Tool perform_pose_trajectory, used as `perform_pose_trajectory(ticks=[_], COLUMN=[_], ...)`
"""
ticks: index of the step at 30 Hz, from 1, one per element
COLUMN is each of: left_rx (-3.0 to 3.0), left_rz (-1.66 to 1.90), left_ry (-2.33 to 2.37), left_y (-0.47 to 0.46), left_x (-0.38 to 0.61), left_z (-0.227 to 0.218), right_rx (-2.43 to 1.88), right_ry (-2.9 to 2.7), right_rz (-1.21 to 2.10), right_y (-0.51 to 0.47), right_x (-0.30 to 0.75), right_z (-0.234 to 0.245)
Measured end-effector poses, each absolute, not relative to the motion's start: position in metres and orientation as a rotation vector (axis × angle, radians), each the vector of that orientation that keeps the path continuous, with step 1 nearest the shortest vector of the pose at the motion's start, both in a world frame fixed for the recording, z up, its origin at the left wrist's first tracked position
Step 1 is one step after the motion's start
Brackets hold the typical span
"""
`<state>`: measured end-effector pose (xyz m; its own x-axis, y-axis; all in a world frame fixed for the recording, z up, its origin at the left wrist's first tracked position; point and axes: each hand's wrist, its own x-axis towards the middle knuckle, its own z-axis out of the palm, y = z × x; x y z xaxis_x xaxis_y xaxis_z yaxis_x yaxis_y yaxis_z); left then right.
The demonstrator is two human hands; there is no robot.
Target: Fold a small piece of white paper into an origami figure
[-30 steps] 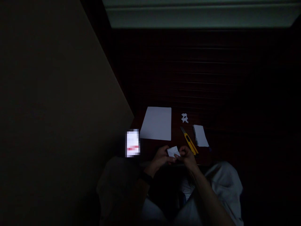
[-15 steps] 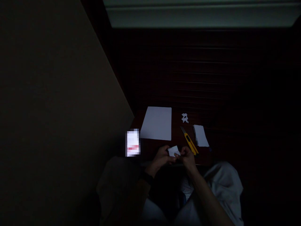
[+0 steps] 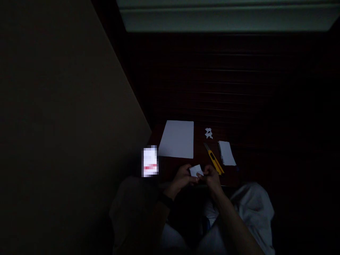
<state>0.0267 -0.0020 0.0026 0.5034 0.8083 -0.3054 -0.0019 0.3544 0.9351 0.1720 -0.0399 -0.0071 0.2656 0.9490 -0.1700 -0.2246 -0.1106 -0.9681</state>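
Observation:
In dim light, my left hand [image 3: 182, 177] and my right hand [image 3: 211, 177] both pinch a small folded piece of white paper [image 3: 196, 170] between them, just above the near edge of a dark wooden table [image 3: 202, 156]. The fingers of both hands are closed on the paper. A yellow utility knife [image 3: 214, 161] lies on the table just right of my right hand.
A white sheet [image 3: 177, 139] lies flat at the table's left. A small crumpled paper scrap [image 3: 208, 133] and a folded white slip [image 3: 226, 153] lie to the right. A lit phone screen [image 3: 150, 161] stands at the left edge. A wall runs along the left.
The small paper has shifted very slightly between my fingers; otherwise both hands stay in place.

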Motion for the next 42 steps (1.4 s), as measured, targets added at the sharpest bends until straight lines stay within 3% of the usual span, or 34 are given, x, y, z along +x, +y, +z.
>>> perform_pose_trajectory(ticks=[6, 30, 42], left_rx=[1.043, 1.142, 1.188], left_rz=[0.680, 0.635, 0.572], left_ry=[0.910, 0.922, 0.909], left_y=[-0.002, -0.001, -0.003], left_x=[0.029, 0.022, 0.020], left_z=[0.002, 0.001, 0.011], right_rx=[-1.180, -1.242, -1.211], right_ry=[-0.780, -1.060, -1.127], right_rz=[1.403, 1.351, 1.488], right_y=[-0.046, -0.045, -0.047], right_x=[0.181, 0.187, 0.190], right_z=[-0.001, -0.001, 0.000])
